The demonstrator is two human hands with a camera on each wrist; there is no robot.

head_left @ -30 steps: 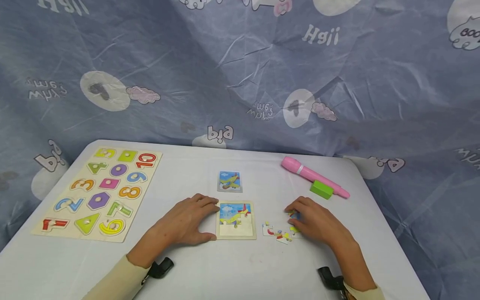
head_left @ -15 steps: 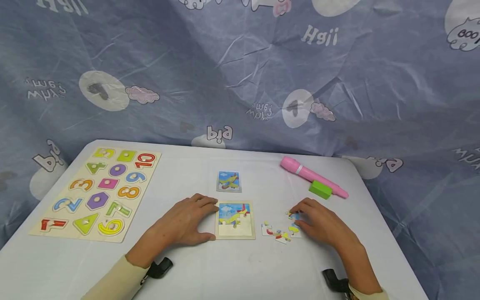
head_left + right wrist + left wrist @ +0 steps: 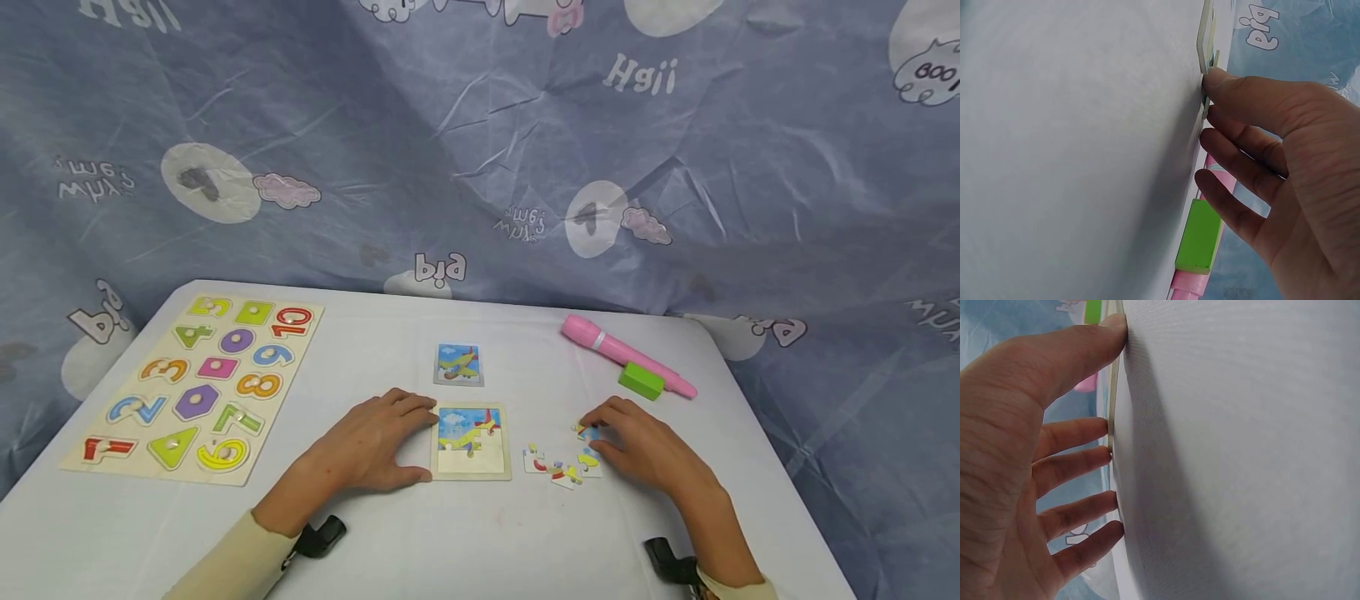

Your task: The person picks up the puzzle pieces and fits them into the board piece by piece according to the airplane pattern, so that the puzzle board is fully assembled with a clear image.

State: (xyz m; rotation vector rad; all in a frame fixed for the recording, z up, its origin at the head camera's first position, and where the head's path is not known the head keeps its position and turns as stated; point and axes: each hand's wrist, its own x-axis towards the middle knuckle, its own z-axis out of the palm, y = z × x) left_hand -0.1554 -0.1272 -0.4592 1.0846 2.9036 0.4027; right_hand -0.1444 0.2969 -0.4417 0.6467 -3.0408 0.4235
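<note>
In the head view, a small wooden puzzle tray (image 3: 492,463) lies flat, its upper part filled with sky and yellow airplane pieces. My left hand (image 3: 367,442) lies along the tray's left side, thumb and fingertips touching its edge (image 3: 1112,403), fingers fairly straight. To the right, my right hand (image 3: 641,442) pinches a blue-and-yellow puzzle piece (image 3: 590,433) between thumb and index finger, low over the cloth. Loose puzzle pieces lie beside it: one with red (image 3: 534,461), one with red and yellow (image 3: 564,475), one with a yellow shape (image 3: 589,464).
An airplane picture card (image 3: 458,365) lies behind the tray. At left is a number-and-shape peg board (image 3: 273,398). A pink pen-like stick (image 3: 622,346) and a green block (image 3: 641,380) lie at the back right. A patterned curtain (image 3: 480,167) hangs behind the white table (image 3: 450,550).
My right hand has shifted slightly right and its thumb has drawn back, uncovering more of the pieces near it. During the last half second little moves. The left hand stays at the tray.
</note>
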